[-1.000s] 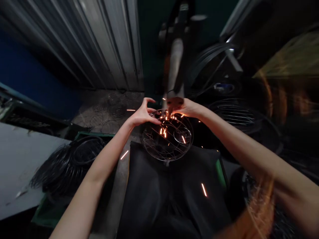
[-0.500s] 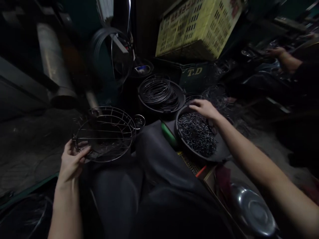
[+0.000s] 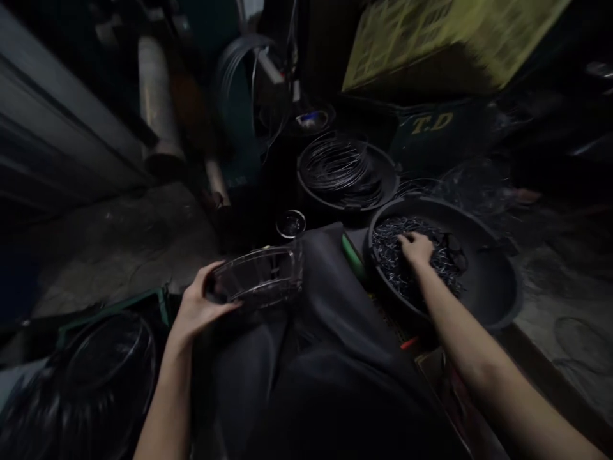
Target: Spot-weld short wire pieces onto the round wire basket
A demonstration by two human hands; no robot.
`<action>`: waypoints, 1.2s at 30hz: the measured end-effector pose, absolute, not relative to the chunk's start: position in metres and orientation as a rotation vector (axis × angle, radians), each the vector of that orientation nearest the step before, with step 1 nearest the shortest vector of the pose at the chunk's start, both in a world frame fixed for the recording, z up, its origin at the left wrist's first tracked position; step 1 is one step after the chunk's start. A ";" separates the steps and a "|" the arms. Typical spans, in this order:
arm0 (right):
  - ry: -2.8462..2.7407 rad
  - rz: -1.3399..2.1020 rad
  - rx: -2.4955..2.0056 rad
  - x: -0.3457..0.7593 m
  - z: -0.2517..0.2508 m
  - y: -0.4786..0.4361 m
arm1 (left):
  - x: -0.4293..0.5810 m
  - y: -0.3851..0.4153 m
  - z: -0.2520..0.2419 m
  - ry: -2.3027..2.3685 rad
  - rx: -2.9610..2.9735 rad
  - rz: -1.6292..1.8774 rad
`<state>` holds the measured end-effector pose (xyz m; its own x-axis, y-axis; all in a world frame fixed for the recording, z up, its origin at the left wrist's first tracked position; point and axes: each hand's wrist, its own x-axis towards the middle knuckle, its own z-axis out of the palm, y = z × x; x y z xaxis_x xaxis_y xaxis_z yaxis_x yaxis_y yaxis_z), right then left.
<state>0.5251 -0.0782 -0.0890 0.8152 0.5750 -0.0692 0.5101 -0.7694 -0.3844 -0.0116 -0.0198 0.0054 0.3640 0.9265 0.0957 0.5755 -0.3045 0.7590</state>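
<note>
My left hand [image 3: 205, 300] grips the left side of a round wire basket [image 3: 261, 252], which is tilted on edge over my lap and blurred by motion. My right hand [image 3: 417, 248] is in a wide dark pan [image 3: 493, 275], over a heap of short dark wire pieces [image 3: 395, 259]. Its fingers are curled down in a pinch at the heap. Whatever lies between its fingertips is too small to make out. A dark apron [image 3: 330, 300] covers my lap beneath the basket.
Behind stands another pan with coiled wire rings [image 3: 335, 165]. A small wire ring [image 3: 290, 223] lies in front of it. A yellow crate [image 3: 421, 45] rests on a dark box marked T.D [image 3: 431, 124]. A black plastic-wrapped bundle [image 3: 100, 377] is at lower left.
My right hand has moved from the pan's far rim down to the wire pieces. The basket in my left hand has turned from flat to edge-on. My view has shifted left.
</note>
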 end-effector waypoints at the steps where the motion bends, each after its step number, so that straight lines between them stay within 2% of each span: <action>1: -0.808 0.242 -2.634 0.525 -0.081 -0.084 | -0.002 -0.022 0.011 1.279 2.084 0.653; 6: -0.716 0.082 -2.536 0.482 -0.023 -0.111 | 0.031 -0.022 0.011 1.197 2.288 0.405; 7: -0.742 0.068 -2.388 0.464 -0.015 -0.117 | 0.033 -0.023 0.008 1.205 2.297 0.381; 9: -0.993 0.288 -2.150 0.422 -0.009 -0.132 | 0.035 -0.027 0.001 1.245 2.312 0.354; 13: -1.311 0.665 -2.018 0.351 -0.032 -0.147 | 0.042 -0.039 0.000 1.376 2.351 0.360; 16: -1.167 0.876 -1.984 0.330 -0.040 -0.143 | 0.050 -0.047 0.002 1.405 2.391 0.387; 23: -1.015 1.296 -1.680 0.274 0.006 -0.120 | 0.056 -0.042 -0.001 1.313 2.471 0.380; 26: -1.045 1.247 -1.677 0.263 0.011 -0.117 | 0.049 -0.051 0.015 1.286 2.398 0.389; 32: -1.038 1.100 -1.844 0.285 0.012 -0.133 | 0.054 -0.101 0.095 1.029 1.903 0.492; 36: -0.992 1.066 -1.857 0.278 0.001 -0.135 | 0.070 -0.108 0.089 1.288 1.939 0.600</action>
<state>0.2777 -0.1354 0.0014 0.3490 0.8837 -0.3120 0.2473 -0.4079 -0.8789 0.0701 -0.1083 0.0887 0.3923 0.9198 -0.0106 0.5840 -0.2402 0.7754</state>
